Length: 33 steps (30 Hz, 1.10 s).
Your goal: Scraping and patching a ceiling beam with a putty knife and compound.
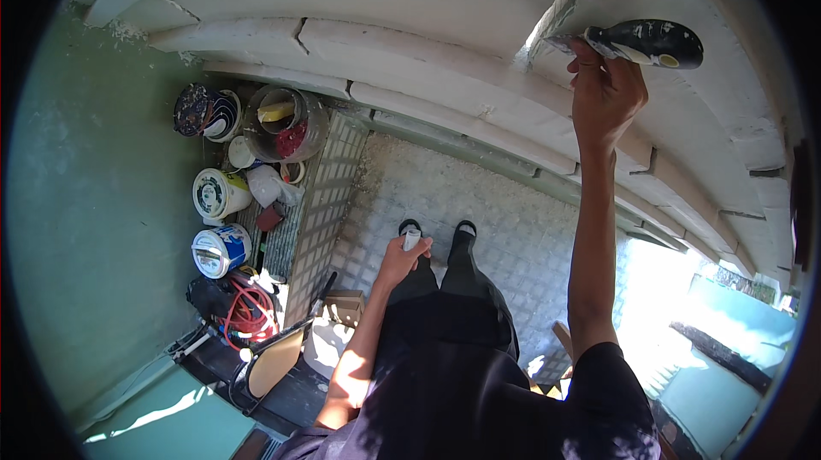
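High at the upper right, my right hand (609,97) is closed around a putty knife (654,39) by its blade end. Its black handle, spotted with white, points to the right. The blade's tip reaches a white-smeared joint (544,28) in the pale panelled wall; whether it touches is hard to tell. Lower down, in front of my legs, my left hand (398,263) is closed on a small pale cylindrical object (411,239) that sticks out above the fingers. The rest of that object is hidden in the hand.
Along the left, a shelf holds white buckets (221,192), a large grey tub (295,131) and a coiled red hose (250,313). A lattice panel (329,178) stands beside it. Long pale ledges (410,41) with dark joints cross the wall. Paving (513,238) lies underfoot.
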{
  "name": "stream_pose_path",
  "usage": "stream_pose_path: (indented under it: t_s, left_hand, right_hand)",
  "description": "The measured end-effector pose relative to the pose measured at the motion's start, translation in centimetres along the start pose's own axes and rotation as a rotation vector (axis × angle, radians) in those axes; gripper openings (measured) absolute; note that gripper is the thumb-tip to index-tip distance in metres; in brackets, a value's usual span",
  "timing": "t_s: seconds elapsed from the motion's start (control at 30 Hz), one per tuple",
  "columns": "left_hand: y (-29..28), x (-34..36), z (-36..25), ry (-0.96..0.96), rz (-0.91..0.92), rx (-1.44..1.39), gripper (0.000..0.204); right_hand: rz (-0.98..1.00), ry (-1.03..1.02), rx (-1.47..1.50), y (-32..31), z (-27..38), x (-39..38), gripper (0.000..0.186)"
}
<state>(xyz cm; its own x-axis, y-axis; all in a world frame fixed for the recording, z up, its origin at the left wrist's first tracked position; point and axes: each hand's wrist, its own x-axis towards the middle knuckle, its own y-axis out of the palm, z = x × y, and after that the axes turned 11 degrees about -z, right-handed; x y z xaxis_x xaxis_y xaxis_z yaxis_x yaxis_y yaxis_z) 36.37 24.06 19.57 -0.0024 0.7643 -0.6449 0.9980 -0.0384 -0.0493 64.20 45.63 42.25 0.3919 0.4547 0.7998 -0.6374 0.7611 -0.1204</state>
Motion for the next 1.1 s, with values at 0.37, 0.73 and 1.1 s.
stream_pose_path:
  t_s: [0.37, 0.73, 1.1]
  left_hand:
    - [0.2, 0.0, -0.3, 0.007, 0.01, 0.001, 0.025]
    - [-0.5, -1.2, 0.5, 0.002, -0.049, -0.045, 0.025]
    - [-0.5, -1.0, 0.8, 0.002, -0.057, -0.035, 0.025]
  right_hand:
    - [-0.003, -0.324, -0.101, 0.2, -1.0, 0.4, 0.014]
    - [0.063, -0.259, -0.044, -0.1, 1.0, 2.4, 0.014]
    - [0.026, -0.297, -0.06, 0.1, 0.0, 1.4, 0.012]
